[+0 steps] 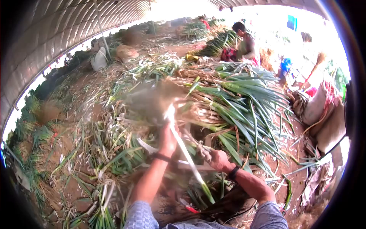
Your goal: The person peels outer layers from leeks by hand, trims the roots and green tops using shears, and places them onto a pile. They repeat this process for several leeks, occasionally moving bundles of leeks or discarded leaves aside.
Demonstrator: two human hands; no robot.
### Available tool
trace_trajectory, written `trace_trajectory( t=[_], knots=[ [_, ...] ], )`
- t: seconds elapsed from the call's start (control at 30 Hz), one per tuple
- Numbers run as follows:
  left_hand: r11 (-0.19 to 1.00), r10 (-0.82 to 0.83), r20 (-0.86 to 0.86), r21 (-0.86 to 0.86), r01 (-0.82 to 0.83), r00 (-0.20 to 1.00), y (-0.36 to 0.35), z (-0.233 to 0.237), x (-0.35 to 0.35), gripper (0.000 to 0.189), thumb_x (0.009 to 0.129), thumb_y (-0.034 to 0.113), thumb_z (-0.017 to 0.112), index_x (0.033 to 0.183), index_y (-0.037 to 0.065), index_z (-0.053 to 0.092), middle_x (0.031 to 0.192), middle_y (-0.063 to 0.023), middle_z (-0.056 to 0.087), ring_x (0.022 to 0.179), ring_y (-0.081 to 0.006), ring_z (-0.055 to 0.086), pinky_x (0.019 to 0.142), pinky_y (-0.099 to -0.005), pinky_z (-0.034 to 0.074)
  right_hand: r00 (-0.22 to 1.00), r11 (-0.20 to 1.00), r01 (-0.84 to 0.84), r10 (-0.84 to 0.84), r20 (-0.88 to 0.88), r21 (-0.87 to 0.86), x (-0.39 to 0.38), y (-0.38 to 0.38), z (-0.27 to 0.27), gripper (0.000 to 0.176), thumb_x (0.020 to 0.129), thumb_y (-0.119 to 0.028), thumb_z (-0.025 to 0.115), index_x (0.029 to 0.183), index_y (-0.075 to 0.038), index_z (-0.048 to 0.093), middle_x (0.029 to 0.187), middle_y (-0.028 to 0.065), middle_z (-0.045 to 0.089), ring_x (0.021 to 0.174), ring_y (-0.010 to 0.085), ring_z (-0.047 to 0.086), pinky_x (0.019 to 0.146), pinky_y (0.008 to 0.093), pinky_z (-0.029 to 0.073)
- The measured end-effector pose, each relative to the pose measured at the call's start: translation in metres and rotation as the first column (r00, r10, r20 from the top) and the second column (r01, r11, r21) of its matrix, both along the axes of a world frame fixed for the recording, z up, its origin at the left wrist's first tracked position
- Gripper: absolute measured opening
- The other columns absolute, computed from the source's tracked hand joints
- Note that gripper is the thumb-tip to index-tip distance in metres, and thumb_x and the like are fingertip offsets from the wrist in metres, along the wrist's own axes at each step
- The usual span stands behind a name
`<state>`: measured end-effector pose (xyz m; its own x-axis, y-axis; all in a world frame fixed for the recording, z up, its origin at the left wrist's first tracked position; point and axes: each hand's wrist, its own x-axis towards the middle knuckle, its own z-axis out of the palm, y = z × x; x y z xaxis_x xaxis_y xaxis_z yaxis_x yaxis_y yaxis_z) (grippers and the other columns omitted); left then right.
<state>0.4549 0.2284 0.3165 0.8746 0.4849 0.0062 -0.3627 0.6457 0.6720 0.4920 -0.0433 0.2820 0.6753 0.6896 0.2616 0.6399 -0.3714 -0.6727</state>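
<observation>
A long leek (191,164), white with a green lower end, slants down across the middle in front of me. My left hand (167,137) is closed around its upper white part, which looks blurred and overexposed. To the right, my right hand (219,160) is closed at the end of a knotted, rope-like brownish piece (203,149) that I cannot name for certain. Both wrists wear dark bands. Just beyond my hands lies a big pile of leeks (244,103), roots to the left and green leaves to the right.
Peeled leaf scraps (114,141) cover the ground at left. A person (248,45) sits behind the pile, and another person (205,23) is farther back. Full sacks (324,110) stand at right; a white sack (99,60) lies back left beside a slanted pole (102,32).
</observation>
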Motion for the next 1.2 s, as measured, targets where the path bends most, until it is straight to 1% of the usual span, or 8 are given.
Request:
trace_trajectory(
  t=[0.13,0.17,0.43,0.6,0.73,0.97,1.1,1.2],
  knots=[
    [0.998,-0.015,-0.066,0.052,0.019,0.998,-0.002,0.002,-0.014,0.033,0.096,0.044,0.063,0.101,0.012,0.059,0.074,0.0008,0.055,0.065,-0.0133,0.053,0.056,-0.0332,0.045,0.999,0.998,0.029,-0.027,0.034,-0.051,-0.006,0.001,0.023,0.027,0.091,-0.031,0.062,0.088,-0.005,0.068,0.069,0.0190,0.067,0.065,0.0384,0.067,0.060,0.0460,0.054],
    [0.998,-0.005,-0.099,0.059,0.011,0.995,-0.006,0.002,-0.016,0.034,0.096,0.045,0.063,0.100,0.012,0.059,0.072,0.0011,0.054,0.063,-0.0131,0.053,0.055,-0.0325,0.044,0.990,0.941,0.018,0.030,0.134,-0.339,-0.005,0.007,0.031,0.028,0.090,-0.033,0.063,0.086,-0.005,0.067,0.071,0.0206,0.067,0.067,0.0414,0.066,0.062,0.0497,0.053],
    [0.995,0.099,-0.344,0.065,-0.081,0.934,0.005,0.015,-0.017,0.054,0.083,0.068,0.068,0.077,0.016,0.055,0.052,0.0055,0.040,0.039,-0.0096,0.035,0.039,-0.0286,0.028,0.981,0.925,-0.052,0.118,0.155,-0.378,0.008,0.009,0.038,0.028,0.087,-0.032,0.062,0.102,-0.009,0.069,0.067,0.0133,0.069,0.066,0.0321,0.070,0.062,0.0440,0.054],
    [0.999,-0.004,-0.378,0.028,0.016,0.926,0.008,0.025,-0.019,0.058,0.084,0.070,0.065,0.079,0.013,0.057,0.050,0.0054,0.031,0.039,-0.0094,0.030,0.040,-0.0280,0.030,0.985,0.954,-0.094,0.130,0.110,-0.286,0.021,0.012,0.026,0.026,0.084,-0.028,0.065,0.100,-0.009,0.069,0.074,0.0205,0.068,0.070,0.0423,0.066,0.063,0.0494,0.053],
    [0.983,0.183,-0.297,0.051,-0.175,0.937,0.026,0.026,-0.006,0.060,0.087,0.073,0.059,0.081,0.013,0.057,0.060,0.0048,0.043,0.046,-0.0100,0.041,0.043,-0.0282,0.038,0.980,0.937,-0.175,0.195,0.039,-0.302,0.026,0.005,0.018,0.028,0.083,-0.028,0.065,0.104,-0.011,0.070,0.075,0.0209,0.068,0.069,0.0428,0.066,0.061,0.0500,0.052],
    [0.947,0.249,-0.381,0.289,-0.141,0.891,0.066,0.023,-0.006,0.039,0.094,0.045,0.068,0.074,0.017,0.050,0.053,0.0052,0.038,0.043,-0.0091,0.039,0.040,-0.0285,0.033,0.970,0.895,-0.239,0.241,-0.041,-0.378,0.039,-0.005,0.018,0.041,0.090,-0.040,0.058,0.125,-0.020,0.067,0.090,0.0215,0.071,0.079,0.0418,0.068,0.068,0.0486,0.055],
    [0.957,0.246,0.057,0.145,-0.252,0.968,0.021,0.073,-0.006,0.026,0.096,0.038,0.067,0.100,0.013,0.061,0.077,-0.0011,0.061,0.073,-0.0134,0.060,0.068,-0.0339,0.052,0.984,0.979,-0.168,0.173,0.036,-0.114,0.028,-0.011,0.022,0.033,0.088,-0.037,0.065,0.107,-0.011,0.073,0.079,0.0221,0.068,0.070,0.0425,0.066,0.063,0.0474,0.053],
    [0.750,0.184,-0.056,0.653,-0.103,0.981,-0.015,-0.004,-0.013,0.028,0.097,0.031,0.064,0.109,0.005,0.065,0.096,-0.0046,0.066,0.091,-0.0144,0.061,0.084,-0.0296,0.051,0.972,0.980,-0.195,0.187,-0.145,-0.038,0.026,-0.013,0.032,0.036,0.088,-0.040,0.066,0.103,-0.008,0.072,0.074,0.0202,0.067,0.068,0.0380,0.066,0.065,0.0441,0.052]
  ],
)
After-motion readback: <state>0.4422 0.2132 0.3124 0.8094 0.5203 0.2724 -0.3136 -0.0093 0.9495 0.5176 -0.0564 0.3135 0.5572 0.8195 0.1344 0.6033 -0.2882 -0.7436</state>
